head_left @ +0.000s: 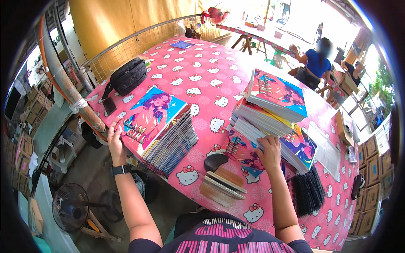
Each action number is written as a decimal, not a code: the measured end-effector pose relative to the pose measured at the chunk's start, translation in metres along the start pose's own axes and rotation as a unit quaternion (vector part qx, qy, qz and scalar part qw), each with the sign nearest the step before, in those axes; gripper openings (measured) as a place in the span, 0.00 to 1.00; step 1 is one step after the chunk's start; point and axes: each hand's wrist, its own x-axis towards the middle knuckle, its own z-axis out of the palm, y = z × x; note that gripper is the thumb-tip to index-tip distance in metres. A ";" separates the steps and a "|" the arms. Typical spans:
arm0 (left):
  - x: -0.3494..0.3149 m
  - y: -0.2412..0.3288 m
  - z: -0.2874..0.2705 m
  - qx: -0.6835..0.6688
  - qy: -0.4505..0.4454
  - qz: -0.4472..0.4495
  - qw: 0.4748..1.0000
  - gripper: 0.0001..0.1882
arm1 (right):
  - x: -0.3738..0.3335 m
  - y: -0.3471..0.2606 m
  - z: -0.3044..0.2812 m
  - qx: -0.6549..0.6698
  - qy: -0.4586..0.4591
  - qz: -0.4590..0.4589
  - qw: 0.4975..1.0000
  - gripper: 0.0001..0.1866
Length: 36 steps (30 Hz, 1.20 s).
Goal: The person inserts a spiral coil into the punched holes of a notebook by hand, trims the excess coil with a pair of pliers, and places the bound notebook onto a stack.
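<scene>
My left hand [115,135] is closed at the left edge of the top spiral notebook [154,116], which has a pink-and-blue illustrated cover. That notebook lies on a tall stack of spiral-bound notebooks [173,145], their coils facing me. On the right, my right hand [270,152] has its fingers curled at the edge of a notebook [242,149] with a similar cover, lying beside a leaning pile of notebooks [276,95]. The undersides of its fingers are hidden. Black binding coils [310,192] lie bunched to the right of my right forearm.
Wooden blocks [221,187] and a curved black object [216,161] sit near the front edge. A black bag [128,76] and phone [109,105] lie far left, a clear plastic sheet [325,149] right. A fan [71,206] stands below; a person [318,63] sits beyond.
</scene>
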 end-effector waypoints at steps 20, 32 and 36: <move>-0.131 0.033 0.184 0.232 -0.194 0.270 0.914 0.47 | -0.011 -0.086 -0.086 0.174 0.080 -0.081 0.978 0.09; -0.164 -0.018 0.178 0.000 -0.325 -0.146 0.934 0.14 | -0.136 -0.033 -0.062 0.345 -0.116 0.108 0.925 0.14; -0.171 -0.037 0.169 0.083 -0.395 -0.122 0.907 0.14 | -0.169 -0.033 -0.032 0.357 -0.106 0.158 0.914 0.09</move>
